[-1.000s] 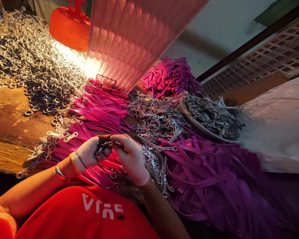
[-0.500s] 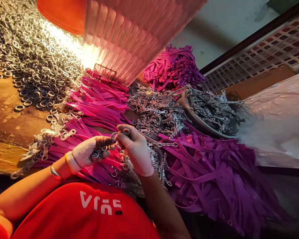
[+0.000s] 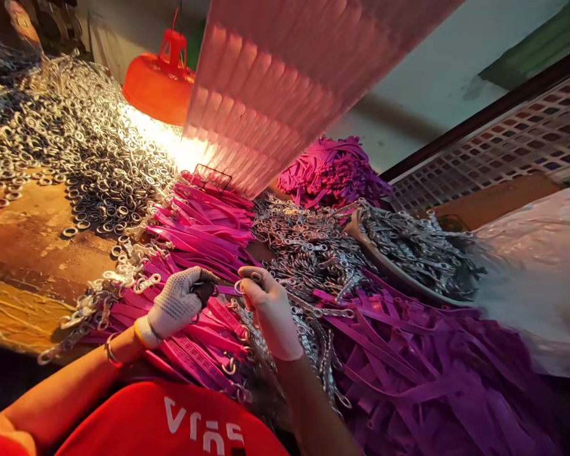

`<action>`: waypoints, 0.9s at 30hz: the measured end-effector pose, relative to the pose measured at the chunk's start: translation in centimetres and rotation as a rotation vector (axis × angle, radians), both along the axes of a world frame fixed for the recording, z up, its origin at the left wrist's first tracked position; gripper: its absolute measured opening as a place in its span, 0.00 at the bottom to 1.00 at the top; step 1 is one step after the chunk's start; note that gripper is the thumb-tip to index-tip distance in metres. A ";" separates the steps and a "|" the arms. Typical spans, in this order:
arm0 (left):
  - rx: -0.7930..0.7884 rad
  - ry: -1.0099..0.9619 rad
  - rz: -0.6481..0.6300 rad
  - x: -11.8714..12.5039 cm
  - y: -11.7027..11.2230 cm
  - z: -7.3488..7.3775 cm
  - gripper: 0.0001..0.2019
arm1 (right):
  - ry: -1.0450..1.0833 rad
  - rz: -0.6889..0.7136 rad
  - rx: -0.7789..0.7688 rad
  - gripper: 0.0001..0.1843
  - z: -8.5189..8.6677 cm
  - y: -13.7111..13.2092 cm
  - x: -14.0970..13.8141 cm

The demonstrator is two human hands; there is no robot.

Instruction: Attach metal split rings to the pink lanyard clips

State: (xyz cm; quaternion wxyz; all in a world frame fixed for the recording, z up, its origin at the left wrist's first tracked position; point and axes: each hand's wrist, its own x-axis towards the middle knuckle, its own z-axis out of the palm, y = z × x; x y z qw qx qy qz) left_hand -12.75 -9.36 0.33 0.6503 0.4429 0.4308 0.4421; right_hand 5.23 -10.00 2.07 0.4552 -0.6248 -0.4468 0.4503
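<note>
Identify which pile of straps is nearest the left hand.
The leftmost pink pile, alongside the left hand. The others sit farther away: the back heap, beyond the chains, and the darker purple pile at right.

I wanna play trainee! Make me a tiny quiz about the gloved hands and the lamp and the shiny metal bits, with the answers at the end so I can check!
1. Pick one: what colour is the lamp?
A) green
B) orange-red
C) blue
2. True or false: the left hand has no glove on.
3. Fill in the missing word: at the fingertips of the right hand is a small metal ____.

Key:
1. B, orange-red.
2. False: the left hand wears a pale, dotted glove.
3. ring.
</note>
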 end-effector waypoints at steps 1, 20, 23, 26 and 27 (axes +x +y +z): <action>-0.100 -0.101 -0.056 -0.3 0.3 0.0 0.11 | 0.011 0.028 -0.015 0.17 0.0 0.2 0.1; -0.269 -0.131 -0.491 -0.8 0.1 0.5 0.15 | -0.279 0.605 0.088 0.13 3.6 0.6 -0.5; -0.280 -0.148 -0.451 -0.6 0.0 0.6 0.16 | -0.288 0.508 0.118 0.17 3.3 -0.3 -0.2; -0.310 -0.149 -0.389 -0.1 -0.2 0.2 0.17 | -0.351 0.438 0.137 0.21 2.5 -1.6 0.3; -0.308 -0.157 -0.370 0.1 -0.3 0.0 0.17 | -0.374 0.441 0.148 0.21 2.1 -2.1 0.4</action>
